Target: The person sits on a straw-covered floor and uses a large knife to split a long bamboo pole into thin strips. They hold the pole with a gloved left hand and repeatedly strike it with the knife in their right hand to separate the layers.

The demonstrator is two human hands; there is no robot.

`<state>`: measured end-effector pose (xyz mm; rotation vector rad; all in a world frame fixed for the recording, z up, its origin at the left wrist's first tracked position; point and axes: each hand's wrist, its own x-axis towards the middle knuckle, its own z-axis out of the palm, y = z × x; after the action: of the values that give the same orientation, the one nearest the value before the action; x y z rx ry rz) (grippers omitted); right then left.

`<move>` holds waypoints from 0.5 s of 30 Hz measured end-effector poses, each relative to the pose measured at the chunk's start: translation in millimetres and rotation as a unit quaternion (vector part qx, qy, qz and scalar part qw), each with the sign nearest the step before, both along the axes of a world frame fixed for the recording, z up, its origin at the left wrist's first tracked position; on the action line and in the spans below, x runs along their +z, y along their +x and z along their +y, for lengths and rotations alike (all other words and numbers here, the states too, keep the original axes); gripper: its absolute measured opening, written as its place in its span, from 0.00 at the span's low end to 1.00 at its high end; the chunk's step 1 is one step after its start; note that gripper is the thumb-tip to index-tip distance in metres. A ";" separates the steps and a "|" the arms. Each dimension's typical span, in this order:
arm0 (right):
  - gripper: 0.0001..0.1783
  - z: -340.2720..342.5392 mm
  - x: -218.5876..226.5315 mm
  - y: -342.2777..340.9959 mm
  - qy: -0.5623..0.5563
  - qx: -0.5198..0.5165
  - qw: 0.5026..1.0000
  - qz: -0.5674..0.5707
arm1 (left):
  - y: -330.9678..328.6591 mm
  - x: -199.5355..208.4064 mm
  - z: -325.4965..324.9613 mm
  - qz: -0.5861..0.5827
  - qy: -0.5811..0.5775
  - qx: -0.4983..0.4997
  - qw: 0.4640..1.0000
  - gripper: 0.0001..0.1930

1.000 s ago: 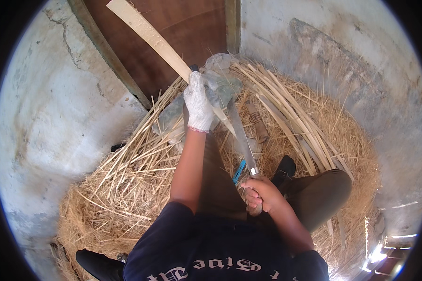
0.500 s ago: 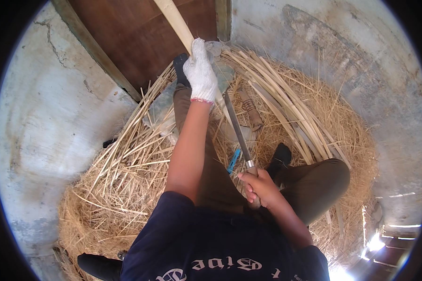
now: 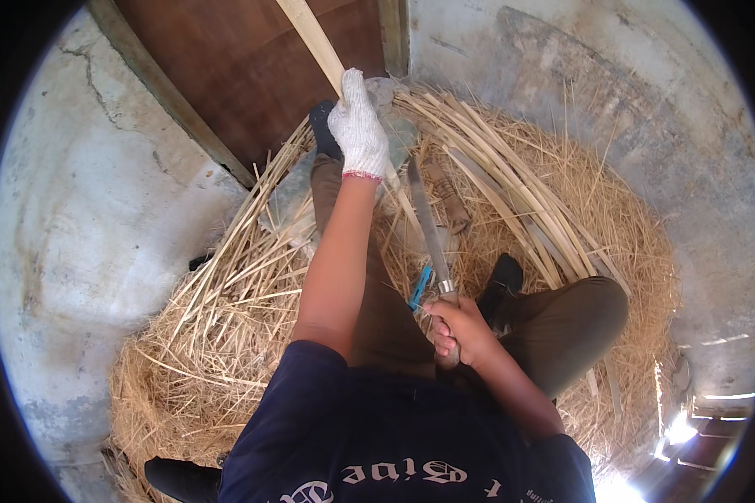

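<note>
My left hand (image 3: 361,126), in a white knitted glove with a red cuff edge, is closed round a long pale split strip, likely bamboo (image 3: 315,42). The strip slants from the top of the view down past my wrist, and its lower end lies close to the blade. My bare right hand (image 3: 457,331) grips the wooden handle of a long, narrow knife (image 3: 429,222). Its dark blade points away from me, beside the strip's lower part; whether the two touch I cannot tell. Near the knife's metal collar lies a light-blue object (image 3: 420,287), its kind unclear.
Long split strips (image 3: 512,180) lie bundled at the right, and more strips (image 3: 235,251) at the left. Fine shavings (image 3: 193,386) cover the floor around my legs. A short wooden piece with a bound middle (image 3: 446,197) lies beyond the blade. A brown door (image 3: 252,75) stands ahead between pale walls.
The knife blade has tilted slightly and shows more of its flat side, its tip shifted a little right. My left hand keeps its grip on the strip, nearly unmoved.
</note>
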<state>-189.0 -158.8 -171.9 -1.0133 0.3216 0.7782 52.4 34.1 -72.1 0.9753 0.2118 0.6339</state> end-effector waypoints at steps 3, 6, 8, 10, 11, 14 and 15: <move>0.10 8.1 -5.7 -3.1 -0.027 -0.043 0.997 -0.058 | -6.7 4.4 -5.8 0.003 0.013 0.002 1.000 0.19; 0.10 11.1 -15.4 -1.0 -0.045 -0.004 0.998 -0.053 | -9.2 0.1 -11.3 -0.007 0.012 -0.003 1.000 0.20; 0.10 12.2 -16.0 -1.8 -0.066 0.020 0.997 -0.041 | -11.2 2.5 -14.6 -0.039 0.014 0.012 0.999 0.20; 0.11 13.1 -12.8 -4.7 -0.098 0.011 0.994 -0.046 | -14.1 3.1 -12.5 -0.033 0.016 0.002 0.999 0.20; 0.11 13.1 -9.4 -5.5 -0.114 -0.002 0.991 -0.073 | -15.0 3.3 -11.9 -0.030 0.017 -0.004 0.999 0.20; 0.10 13.6 -2.8 -7.2 -0.149 -0.035 0.978 -0.142 | -20.4 7.4 -12.8 -0.001 0.020 -0.035 0.999 0.19; 0.10 14.0 -3.1 -6.8 -0.152 -0.043 0.975 -0.158 | -21.9 9.7 -14.7 -0.002 0.023 -0.032 0.999 0.19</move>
<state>-195.8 -144.8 -175.0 -1.3821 0.2095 0.4860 30.5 19.3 -62.4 1.0204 0.1627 0.5839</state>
